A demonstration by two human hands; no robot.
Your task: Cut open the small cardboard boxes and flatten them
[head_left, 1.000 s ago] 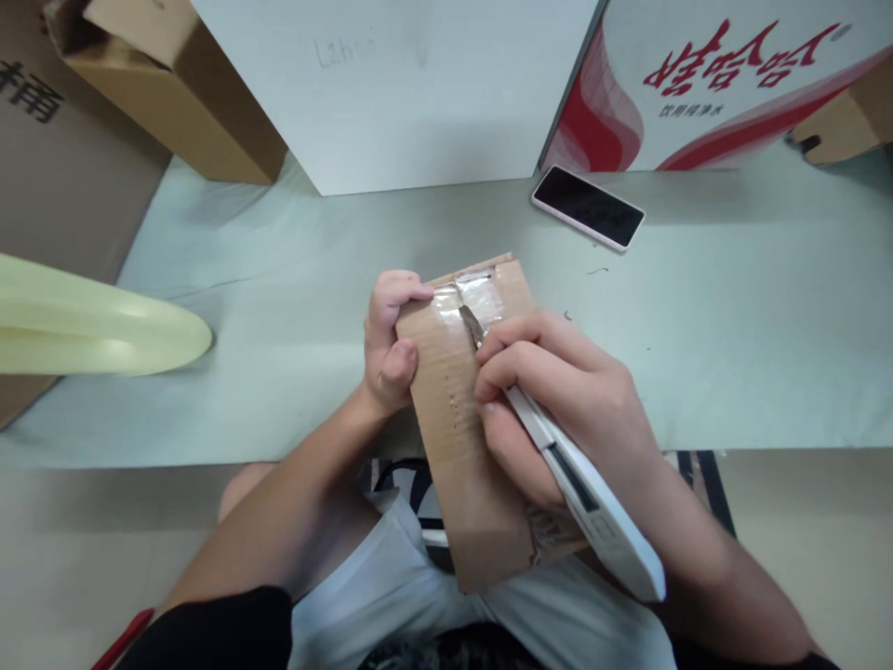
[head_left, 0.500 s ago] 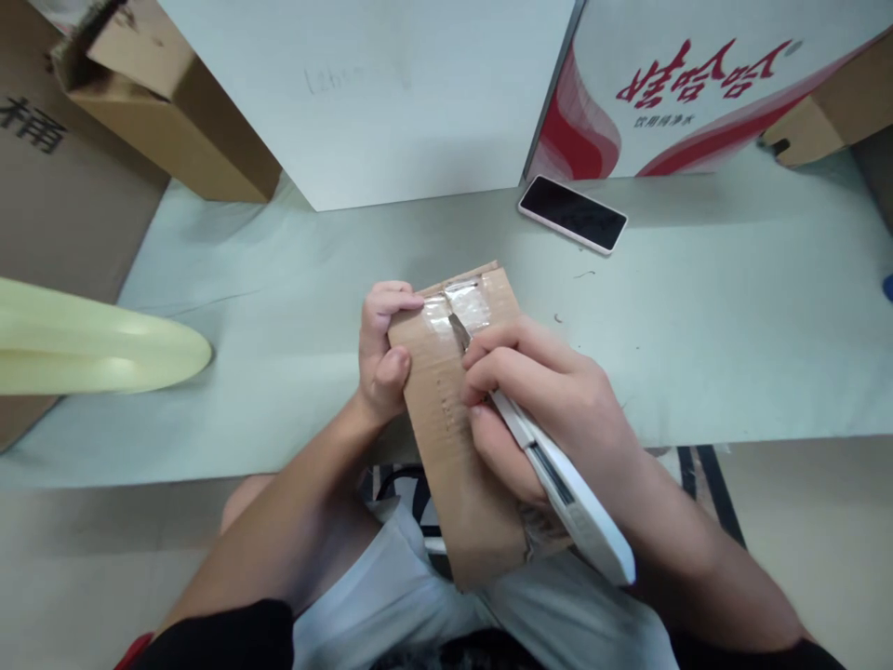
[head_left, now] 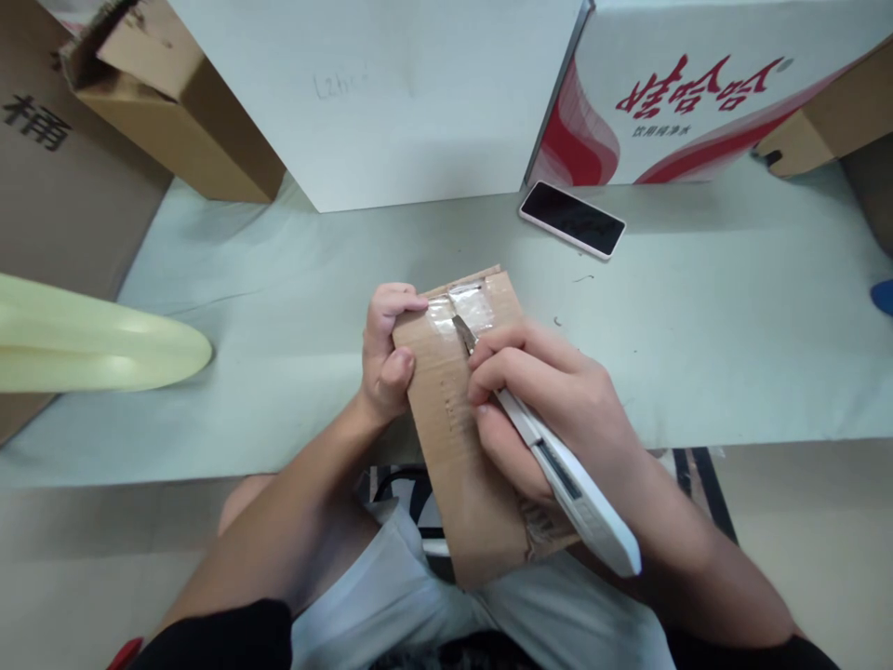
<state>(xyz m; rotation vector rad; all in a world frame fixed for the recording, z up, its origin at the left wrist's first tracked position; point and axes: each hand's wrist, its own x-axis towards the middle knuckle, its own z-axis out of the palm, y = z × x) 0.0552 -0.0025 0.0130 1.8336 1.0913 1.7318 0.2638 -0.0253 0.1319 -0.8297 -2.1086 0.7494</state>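
A flat brown cardboard box (head_left: 481,493) tilts between my lap and the table's front edge. My left hand (head_left: 392,349) grips its upper left edge, with the thumb on the face and fingers bent round the side. Clear tape (head_left: 474,302) covers a seam near the box's top end and has a slit in it. In my right hand (head_left: 544,400) is a white utility knife (head_left: 579,502), held like a pen. Its metal blade (head_left: 463,332) points up and left, its tip at the tape's lower edge. Whether the tip presses in, I cannot tell.
A phone (head_left: 573,220) lies on the pale green tabletop (head_left: 279,326). Behind stand a white box (head_left: 391,112) and a red-and-white carton (head_left: 698,121). An open cardboard box (head_left: 188,121) is at back left. A yellow-green rounded object (head_left: 104,335) juts in from the left.
The knife blade shows more of its length now, its tip slightly lower on the tape. Both hands and the box sit slightly farther right in view. The camera view has shifted a little.
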